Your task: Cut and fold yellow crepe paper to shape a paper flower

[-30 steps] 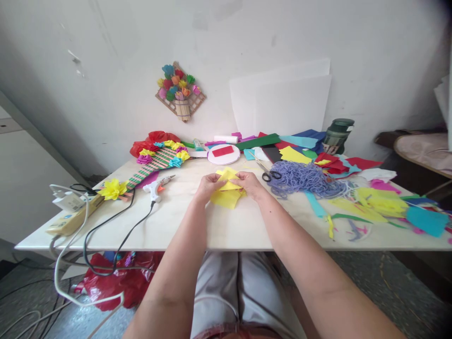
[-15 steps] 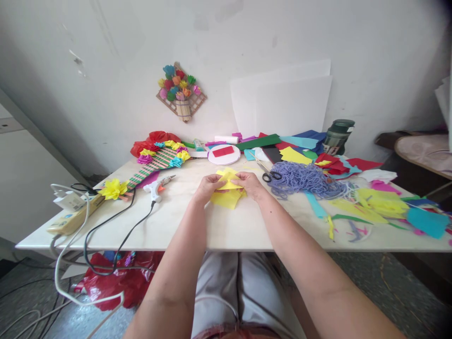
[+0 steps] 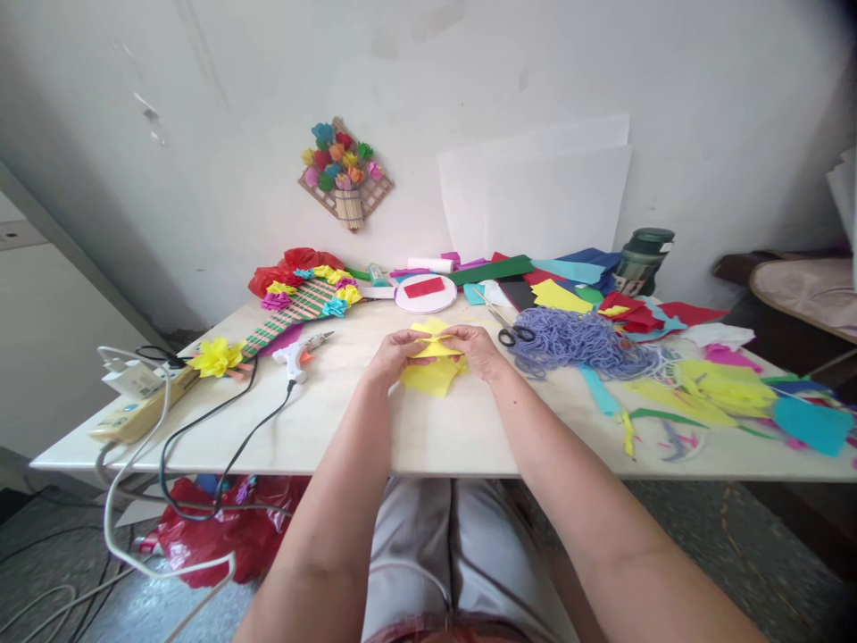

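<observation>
- pale wooden table (image 3: 428, 438) w/ coloured paper scraps, against white wall
- left hand (image 3: 392, 355) & right hand (image 3: 477, 348) close together, both pinching folded yellow paper piece (image 3: 432, 346) at table centre
- black-handled scissors (image 3: 512, 333) just right

Thin matt paper on a smooth pale surface

The yellow paper (image 3: 428, 375) looks thin, matt and creased; the surface (image 3: 415, 429) is smooth with a faint sheen; the purple yarn (image 3: 576, 339) looks stringy; the red bag (image 3: 220, 536) is glossy plastic.
</observation>
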